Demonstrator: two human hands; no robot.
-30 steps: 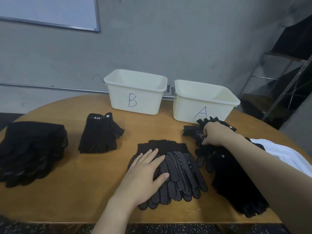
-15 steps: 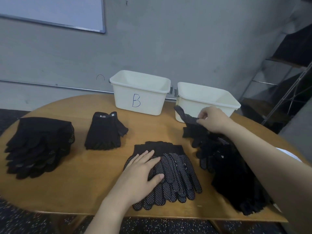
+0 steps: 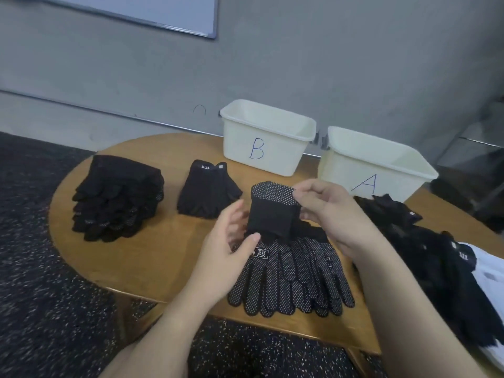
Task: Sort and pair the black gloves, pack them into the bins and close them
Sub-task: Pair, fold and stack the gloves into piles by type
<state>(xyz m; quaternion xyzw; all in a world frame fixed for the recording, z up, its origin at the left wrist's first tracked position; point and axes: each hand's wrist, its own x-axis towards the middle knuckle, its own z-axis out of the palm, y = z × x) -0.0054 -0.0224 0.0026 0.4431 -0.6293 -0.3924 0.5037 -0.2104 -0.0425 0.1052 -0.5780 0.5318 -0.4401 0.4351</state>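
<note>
I hold a black dotted glove (image 3: pixel 270 211) up over the table between both hands, cuff hanging down. My right hand (image 3: pixel 327 211) pinches its upper right corner. My left hand (image 3: pixel 229 246) holds its lower left edge, thumb at the cuff. Below it lies a pile of dotted gloves (image 3: pixel 291 279), fingers toward me. A pair of fingerless gloves (image 3: pixel 207 192) lies left of centre. A big stack of black gloves (image 3: pixel 117 197) sits at the table's left end. An unsorted heap of gloves (image 3: pixel 425 255) fills the right side. Bin B (image 3: pixel 267 137) and bin A (image 3: pixel 373 165) stand open at the back.
The round wooden table (image 3: pixel 152 255) has its near edge just under my forearms, with dark speckled floor (image 3: pixel 41 296) left of it. A grey wall (image 3: pixel 272 64) rises right behind the bins. White cloth (image 3: pixel 488 271) lies under the heap at the far right.
My right hand carried a glove from the right heap to the centre. My left hand lifted off the dotted pile and took the glove's other side. The view shifted rightward and down.
</note>
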